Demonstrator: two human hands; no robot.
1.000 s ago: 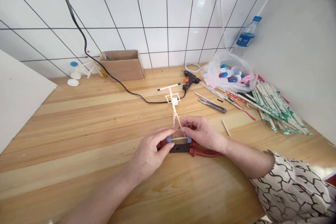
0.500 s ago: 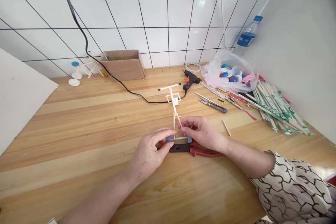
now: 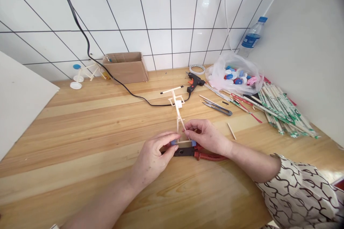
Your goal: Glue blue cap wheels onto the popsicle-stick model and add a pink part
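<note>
A small stick model of pale wooden sticks lies on the wooden table, its near end fitted with two blue bottle caps on a cross stick. My left hand pinches the left blue cap. My right hand pinches the sticks by the right blue cap. Both hands rest over red-handled pliers lying flat under the model's near end.
A black glue gun with its cable, scissors, a tape roll, a bag of bottle caps, wrapped chopsticks and a water bottle fill the right. A cardboard box and another stick model stand at the back left.
</note>
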